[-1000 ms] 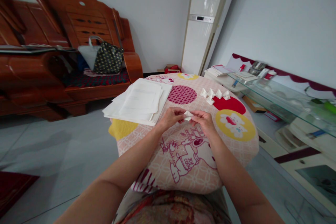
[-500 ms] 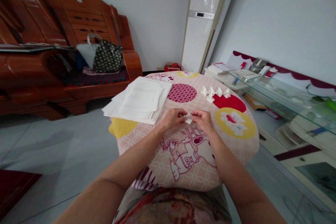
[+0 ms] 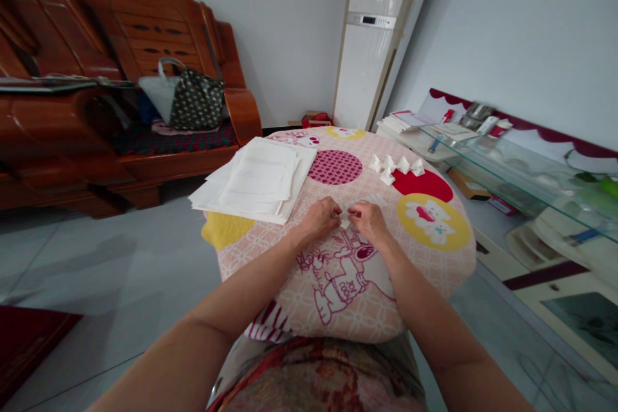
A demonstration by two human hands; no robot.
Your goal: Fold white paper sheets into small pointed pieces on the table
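- the left hand [image 3: 322, 217] is closed at the fingertips on the left side of a small white folded paper piece [image 3: 344, 221].
- the right hand [image 3: 369, 219] pinches the right side of that same piece; the two hands are near each other, with the piece between them.
- the piece is low over the middle of the round worktop [image 3: 299, 309]; whether it touches the cloth, i cannot tell.
- the worktop wears a pink patterned cloth with a purple dotted circle, a red one, yellow ones and a line-drawn dog figure.
- a loose stack of white sheets [image 3: 258, 177] lies on the worktop beyond the left hand, its edges uneven.
- five small white folded paper shapes [image 3: 403, 166] stand close together beyond the right hand, some by the edge of the red circle.
- to the left is a carved wooden sofa [image 3: 154, 26], with a dark patterned bag [image 3: 197, 100] on its seat.
- to the right, a glass shelf [image 3: 521, 183] holds a red and white cup [image 3: 500, 127] and metal bowls [image 3: 477, 114].
- a tall white appliance [image 3: 362, 64] stands against the far wall.
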